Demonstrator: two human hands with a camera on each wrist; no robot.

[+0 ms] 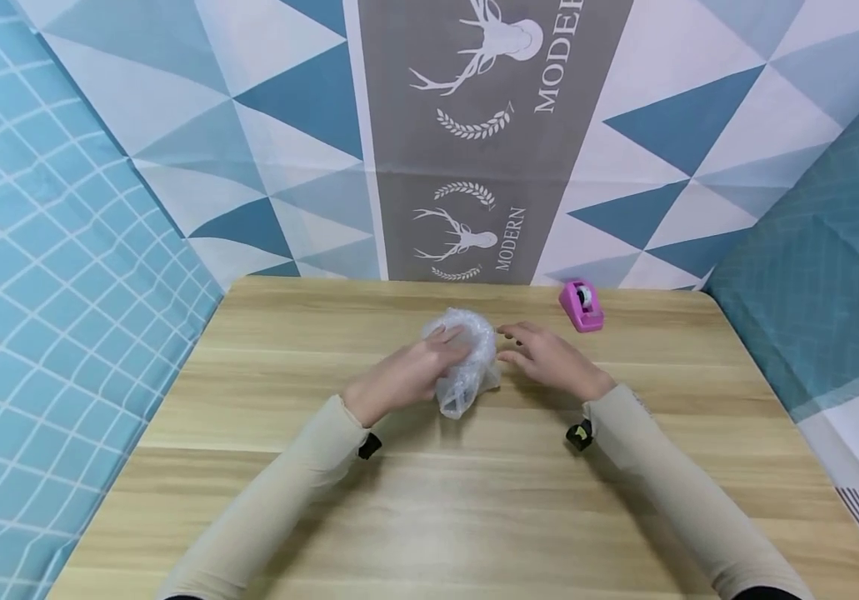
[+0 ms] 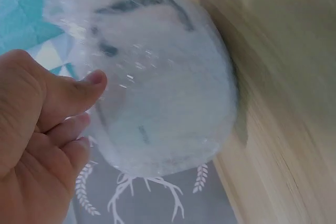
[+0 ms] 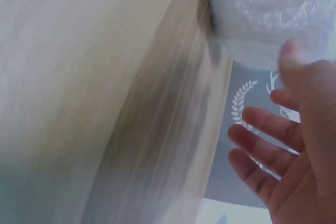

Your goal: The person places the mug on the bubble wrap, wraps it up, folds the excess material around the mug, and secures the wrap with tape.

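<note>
A bundle in clear bubble wrap (image 1: 465,392) stands on the wooden table; its loose lower end spreads toward the near side. Through the wrap in the left wrist view (image 2: 163,87) a pale rounded thing with dark curved marks shows faintly. My left hand (image 1: 429,362) holds the top of the bundle, thumb and bent fingers at the wrap. On the bundle's right side, my right hand (image 1: 552,362) is held apart from it with nothing in its grasp. Its fingers are spread and slightly bent in the right wrist view (image 3: 283,145).
A pink tape dispenser (image 1: 582,306) with a roll of tape sits at the back right of the table (image 1: 429,517). Behind the table's far edge hangs a patterned cloth (image 1: 309,208), and a blue checked cloth (image 1: 62,292) hangs along the left side.
</note>
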